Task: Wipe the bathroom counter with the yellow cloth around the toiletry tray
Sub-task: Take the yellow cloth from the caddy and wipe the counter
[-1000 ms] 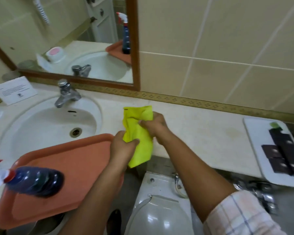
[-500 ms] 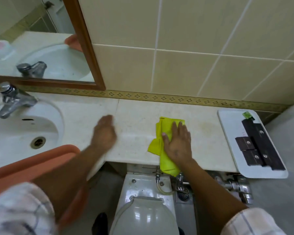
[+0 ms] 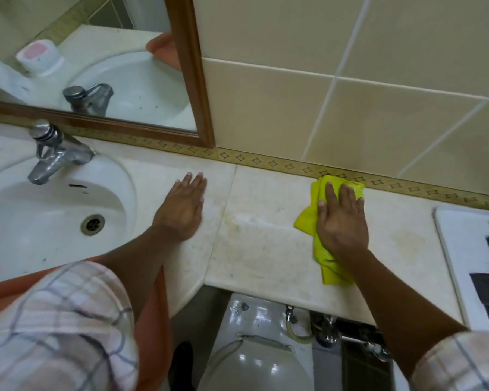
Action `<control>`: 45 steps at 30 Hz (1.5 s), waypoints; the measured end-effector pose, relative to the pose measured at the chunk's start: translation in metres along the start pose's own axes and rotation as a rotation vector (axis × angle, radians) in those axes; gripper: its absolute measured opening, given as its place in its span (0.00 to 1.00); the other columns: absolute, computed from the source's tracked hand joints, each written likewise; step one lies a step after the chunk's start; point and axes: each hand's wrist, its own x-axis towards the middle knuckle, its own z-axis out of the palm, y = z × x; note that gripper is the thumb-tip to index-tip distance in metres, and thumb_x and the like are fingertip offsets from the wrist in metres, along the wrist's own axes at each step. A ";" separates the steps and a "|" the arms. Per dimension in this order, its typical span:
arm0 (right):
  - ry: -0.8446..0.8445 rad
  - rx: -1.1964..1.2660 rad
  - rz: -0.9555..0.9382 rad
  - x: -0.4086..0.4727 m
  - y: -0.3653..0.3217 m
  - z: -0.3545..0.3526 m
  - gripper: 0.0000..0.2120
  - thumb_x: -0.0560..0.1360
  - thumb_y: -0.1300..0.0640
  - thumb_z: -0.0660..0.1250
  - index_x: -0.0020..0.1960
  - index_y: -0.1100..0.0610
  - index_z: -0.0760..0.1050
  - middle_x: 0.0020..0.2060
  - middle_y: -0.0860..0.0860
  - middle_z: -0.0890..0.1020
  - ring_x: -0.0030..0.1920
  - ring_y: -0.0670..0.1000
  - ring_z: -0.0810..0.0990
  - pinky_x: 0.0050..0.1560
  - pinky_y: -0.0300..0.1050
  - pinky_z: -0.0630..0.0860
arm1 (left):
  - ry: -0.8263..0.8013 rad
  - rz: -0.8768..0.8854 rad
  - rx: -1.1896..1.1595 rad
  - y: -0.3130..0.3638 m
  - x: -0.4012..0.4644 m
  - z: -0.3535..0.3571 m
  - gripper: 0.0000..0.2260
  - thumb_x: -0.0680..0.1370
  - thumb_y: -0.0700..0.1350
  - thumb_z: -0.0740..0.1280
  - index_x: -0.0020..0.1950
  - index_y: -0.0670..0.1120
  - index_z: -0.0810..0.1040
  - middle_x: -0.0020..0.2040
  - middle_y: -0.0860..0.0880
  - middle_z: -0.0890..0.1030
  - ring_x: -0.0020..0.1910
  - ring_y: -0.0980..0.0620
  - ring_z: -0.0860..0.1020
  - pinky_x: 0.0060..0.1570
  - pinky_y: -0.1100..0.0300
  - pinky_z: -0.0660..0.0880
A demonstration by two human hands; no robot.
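Note:
My right hand [image 3: 340, 218] lies flat, fingers spread, pressing the yellow cloth [image 3: 308, 220] onto the cream stone counter [image 3: 254, 244]. The cloth's far end touches the patterned wall border. My left hand [image 3: 181, 210] rests palm down on the counter beside the sink, holding nothing. The white toiletry tray [image 3: 452, 266] with dark packets sits at the counter's right end, a hand's width from the cloth. Yellowish stains mark the counter between the cloth and the tray.
A white sink [image 3: 40, 221] with a chrome tap [image 3: 50, 155] fills the left. An orange tray [image 3: 153, 320] lies under my left forearm at the sink's front edge. A wood-framed mirror [image 3: 192, 69] hangs behind. A toilet [image 3: 254, 354] and pipes stand below the counter.
My right hand has pushed the cloth away from the front edge to the back wall border. My left hand moved onto the counter beside the sink and stayed flat there.

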 end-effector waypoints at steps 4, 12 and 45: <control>-0.043 0.031 -0.073 -0.005 -0.059 0.014 0.27 0.81 0.46 0.48 0.78 0.53 0.55 0.77 0.61 0.59 0.78 0.60 0.54 0.77 0.59 0.51 | 0.009 0.004 0.005 0.002 0.002 -0.001 0.24 0.83 0.47 0.47 0.79 0.43 0.54 0.80 0.46 0.55 0.79 0.47 0.51 0.78 0.51 0.48; -0.080 0.010 -0.133 0.013 -0.171 0.039 0.25 0.80 0.44 0.47 0.75 0.48 0.61 0.74 0.68 0.61 0.76 0.68 0.55 0.75 0.65 0.51 | 0.012 0.007 0.056 0.002 0.005 -0.004 0.24 0.82 0.45 0.51 0.78 0.42 0.57 0.79 0.44 0.58 0.78 0.44 0.54 0.76 0.48 0.52; -0.146 0.047 -0.209 -0.031 -0.056 0.008 0.25 0.80 0.45 0.52 0.76 0.46 0.61 0.78 0.55 0.58 0.78 0.57 0.54 0.77 0.58 0.48 | 0.048 0.051 -0.044 0.000 -0.004 -0.007 0.27 0.79 0.49 0.48 0.76 0.39 0.62 0.77 0.40 0.62 0.77 0.40 0.58 0.75 0.44 0.53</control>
